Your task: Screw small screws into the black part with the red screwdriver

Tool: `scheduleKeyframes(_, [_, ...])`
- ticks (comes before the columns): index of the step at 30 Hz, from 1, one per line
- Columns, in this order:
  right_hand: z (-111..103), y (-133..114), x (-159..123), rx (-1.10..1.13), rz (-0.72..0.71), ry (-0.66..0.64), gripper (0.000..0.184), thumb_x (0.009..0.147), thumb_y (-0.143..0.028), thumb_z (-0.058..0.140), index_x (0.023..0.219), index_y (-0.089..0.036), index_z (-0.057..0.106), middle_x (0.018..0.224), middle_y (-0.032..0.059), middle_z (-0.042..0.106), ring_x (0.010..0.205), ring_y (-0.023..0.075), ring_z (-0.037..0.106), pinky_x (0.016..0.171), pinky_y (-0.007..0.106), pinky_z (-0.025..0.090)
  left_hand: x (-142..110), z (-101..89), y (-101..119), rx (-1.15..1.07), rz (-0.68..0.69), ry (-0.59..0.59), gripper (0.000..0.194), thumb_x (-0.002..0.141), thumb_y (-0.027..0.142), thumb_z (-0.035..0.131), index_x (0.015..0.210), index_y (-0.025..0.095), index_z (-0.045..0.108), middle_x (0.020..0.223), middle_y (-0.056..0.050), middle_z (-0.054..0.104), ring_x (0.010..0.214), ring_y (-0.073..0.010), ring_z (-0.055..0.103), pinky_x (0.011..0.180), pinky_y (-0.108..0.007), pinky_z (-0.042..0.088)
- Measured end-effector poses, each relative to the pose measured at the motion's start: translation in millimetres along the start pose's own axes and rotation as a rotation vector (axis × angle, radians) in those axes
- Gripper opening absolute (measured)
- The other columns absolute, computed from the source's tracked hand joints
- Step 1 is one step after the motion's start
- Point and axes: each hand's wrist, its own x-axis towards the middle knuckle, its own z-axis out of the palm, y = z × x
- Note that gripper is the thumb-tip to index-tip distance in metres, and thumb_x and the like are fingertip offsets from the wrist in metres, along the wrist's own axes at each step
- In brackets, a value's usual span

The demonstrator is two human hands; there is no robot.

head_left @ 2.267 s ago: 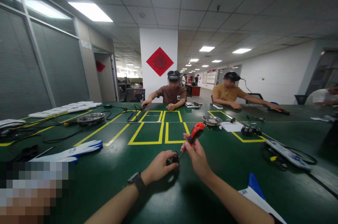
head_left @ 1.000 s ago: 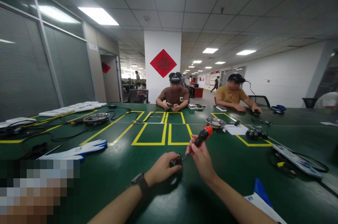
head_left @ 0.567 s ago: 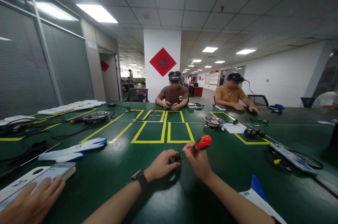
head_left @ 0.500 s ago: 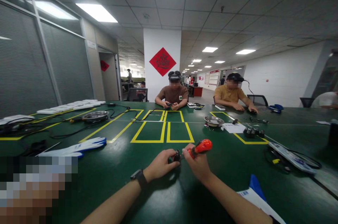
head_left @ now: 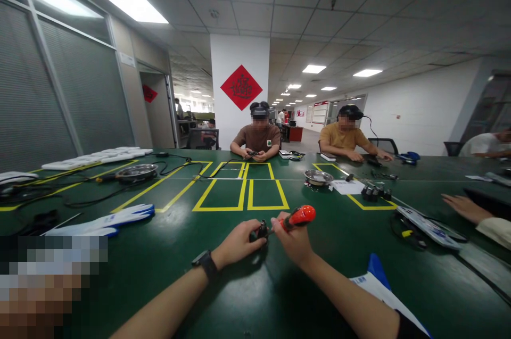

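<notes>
My left hand (head_left: 235, 244), with a dark watch on its wrist, is closed around a small dark cylindrical part with a shiny metal top (head_left: 262, 229), held upright just above the green table (head_left: 223, 307). In my right hand (head_left: 294, 243) is a screwdriver (head_left: 302, 216) with a red-orange handle. The handle points up to the right, and the shaft is directed left at the side of the small part. Whether the tip touches it I cannot tell.
White-and-blue gloves (head_left: 115, 220) lie at left, another glove (head_left: 379, 286) by my right forearm. Metal bowls (head_left: 318, 178), dark cylindrical parts (head_left: 375, 193) and a power strip (head_left: 427, 227) lie farther out. Two people sit opposite; another person's hand (head_left: 465, 207) is at right.
The view has shifted slightly right and up. A person's hand and sleeve have come in at the right edge. My hands keep the same grip on the part and screwdriver.
</notes>
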Motion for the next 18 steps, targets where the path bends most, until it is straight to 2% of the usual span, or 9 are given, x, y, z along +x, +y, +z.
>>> scheduleKeyframes(10, [0.2,0.4,-1.5,-0.021,0.021,0.004,0.025,0.082,-0.031,0.053,0.059,-0.019,0.053,0.057,-0.0022,0.048,0.056,0.0127,0.049,0.060,0.026,0.040,-1.0,-0.9,-1.0,-0.008,0.023,0.003,0.015,0.077,0.030,0.059,0.084,0.016,0.057,0.081,-0.001,0.057,0.073,-0.0143,0.050,0.067,-0.024,0.039])
scheduleKeyframes(18, [0.7,-2.5,0.0,-0.030,0.017,0.018,0.029,0.081,-0.031,0.052,0.056,-0.018,0.049,0.052,-0.0042,0.042,0.051,0.0105,0.044,0.055,0.023,0.038,-0.5,2.0,-4.6,-0.010,0.020,0.006,0.016,0.077,0.030,0.059,0.084,0.016,0.057,0.081,-0.001,0.058,0.074,-0.0144,0.051,0.069,-0.024,0.040])
